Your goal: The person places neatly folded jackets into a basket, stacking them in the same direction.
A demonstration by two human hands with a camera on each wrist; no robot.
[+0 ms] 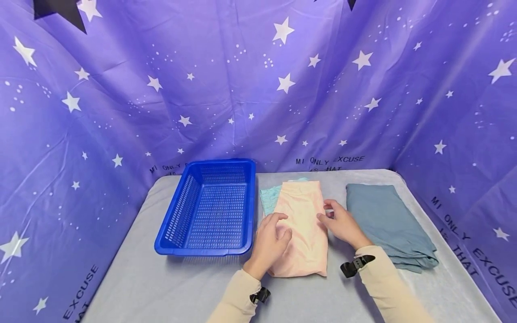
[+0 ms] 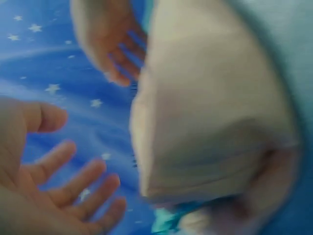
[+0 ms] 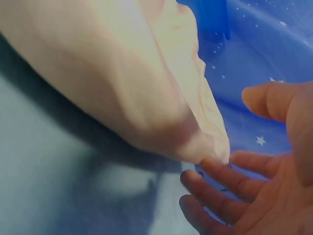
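Note:
A folded peach garment point(image 1: 304, 242) lies flat on the table, partly covering a turquoise cloth point(image 1: 269, 200) that peeks out at its upper left. My left hand point(image 1: 267, 244) is over the garment's left side, fingers loosely bent and thumb apart. At the right edge is my right hand point(image 1: 343, 225), its fingertips right by the fabric. In the right wrist view, the spread fingers of that hand point(image 3: 244, 191) overlap the garment's corner point(image 3: 210, 142). The left wrist view shows the left hand point(image 2: 63, 181) with fingers spread, beside the blurred garment point(image 2: 210, 88).
An empty blue plastic basket point(image 1: 203, 251) stands left of the garment. To the right lies a folded grey-blue cloth point(image 1: 387, 222). A grey cover point(image 1: 194, 287) spreads over the table, and a purple star-printed curtain point(image 1: 226, 103) hangs behind and at both sides.

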